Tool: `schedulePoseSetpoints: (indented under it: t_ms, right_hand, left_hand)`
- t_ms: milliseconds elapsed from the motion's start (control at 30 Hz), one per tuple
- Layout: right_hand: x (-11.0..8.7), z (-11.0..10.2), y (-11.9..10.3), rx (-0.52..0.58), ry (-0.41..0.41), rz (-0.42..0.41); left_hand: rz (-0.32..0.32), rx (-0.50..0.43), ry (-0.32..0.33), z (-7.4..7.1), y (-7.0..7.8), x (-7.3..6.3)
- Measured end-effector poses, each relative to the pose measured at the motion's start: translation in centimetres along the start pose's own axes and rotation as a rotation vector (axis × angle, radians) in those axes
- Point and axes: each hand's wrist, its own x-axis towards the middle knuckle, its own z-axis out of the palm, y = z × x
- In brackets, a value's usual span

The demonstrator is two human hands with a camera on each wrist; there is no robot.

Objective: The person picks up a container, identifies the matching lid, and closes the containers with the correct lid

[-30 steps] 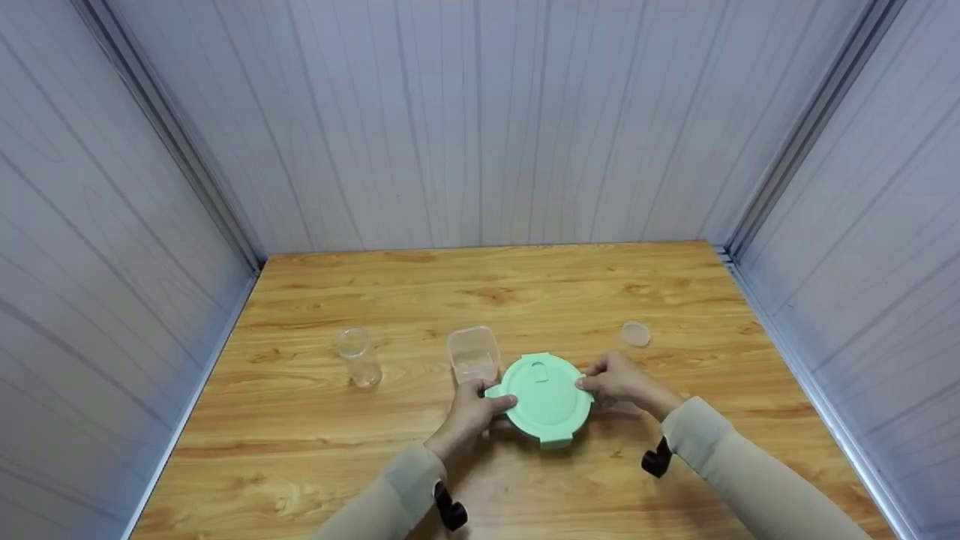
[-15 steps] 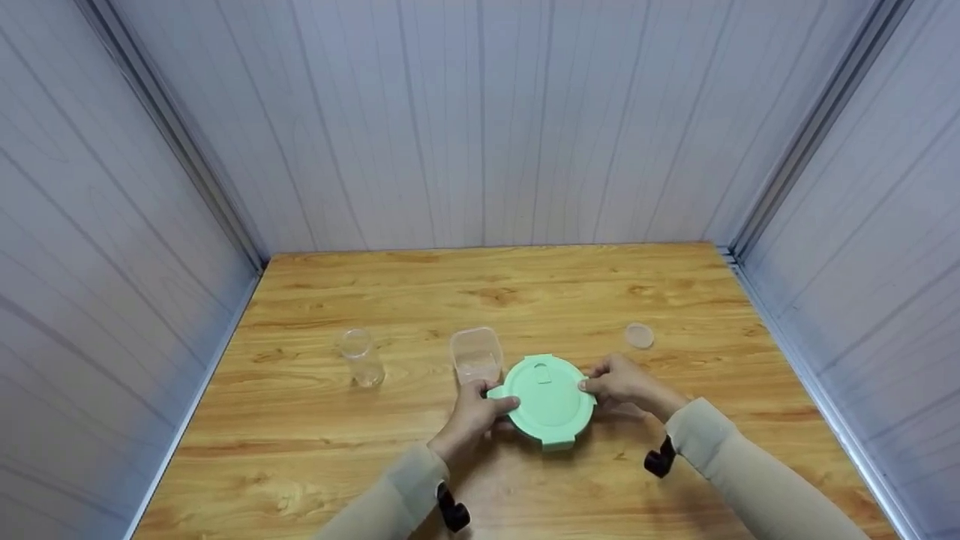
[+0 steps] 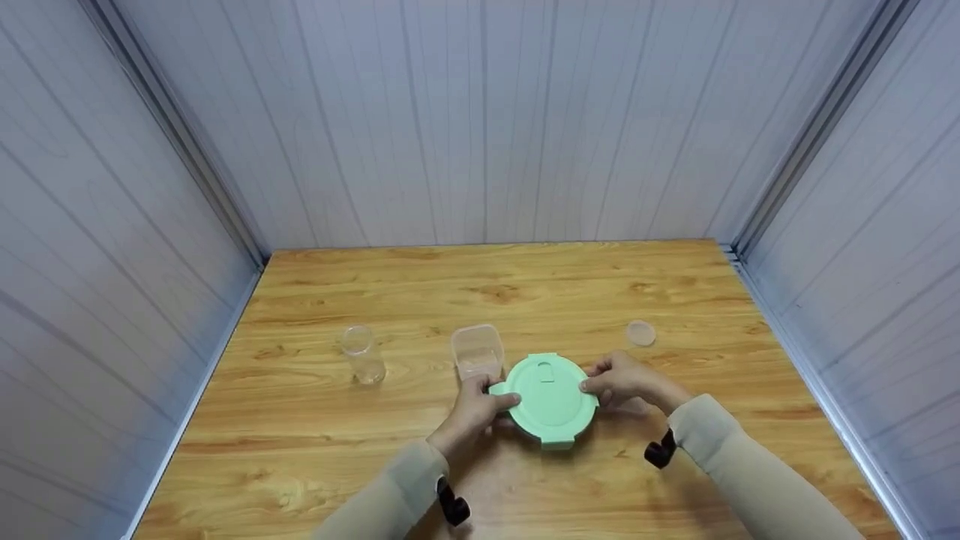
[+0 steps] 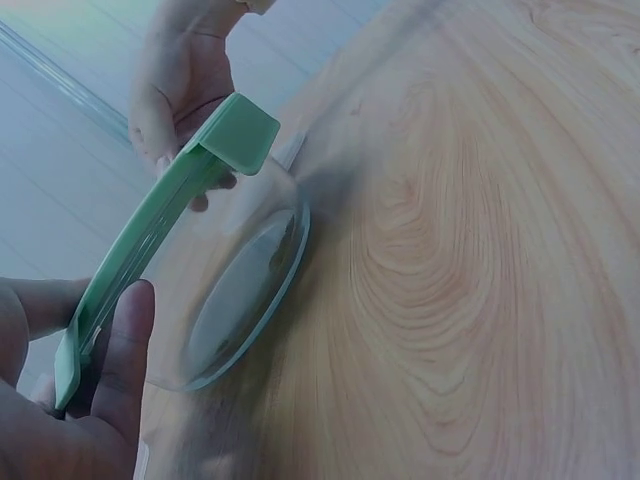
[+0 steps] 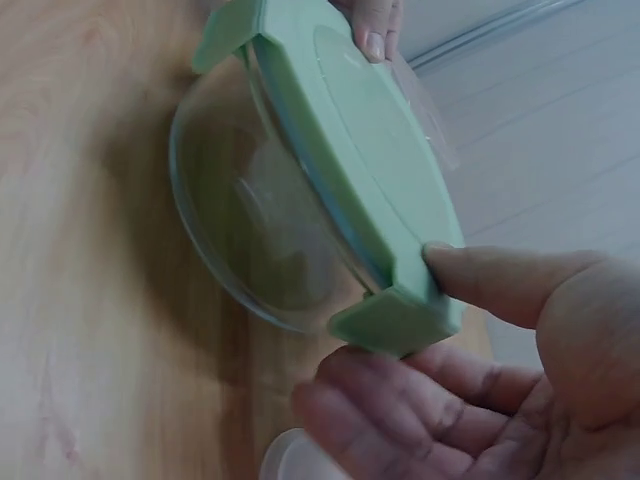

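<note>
A round mint-green lid [image 3: 551, 399] with side flaps sits on a clear glass bowl [image 5: 225, 215] that stands on the wooden table. My left hand [image 3: 474, 409] pinches the lid's left flap, thumb on top and fingers below. At the opposite side, my right hand [image 3: 628, 379] pinches the right flap [image 5: 395, 320] between its thumb and fingers. Toward me, the front flap [image 4: 240, 135] sticks out from the rim. From the head view the lid hides most of the bowl.
Behind my left hand is a clear square container [image 3: 478, 351]. A clear jar [image 3: 364, 355] stands farther left. On the right lies a small clear disc [image 3: 641, 333]; another clear piece [image 3: 634, 406] is partly under my right hand. Pale panels [image 3: 480, 120] enclose the table.
</note>
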Motion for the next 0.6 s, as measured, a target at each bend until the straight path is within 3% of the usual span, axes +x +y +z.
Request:
schedulePoseSetpoints:
  t_ms: [100,333,600]
  right_hand:
    - [0.3,0.2,-0.5,-0.049,0.024,-0.021]
    - [1.4,1.4,-1.0,-0.118,0.175,-0.068]
    - [2.4,3.0,-1.1,-0.089,0.281,-0.104]
  left_hand:
    - [-0.006,-0.008,0.004,0.0,0.0,0.0]
    - [-0.011,-0.018,0.008,0.0,-0.1,0.0]
    - [-0.009,0.006,0.003,-0.1,0.0,0.0]
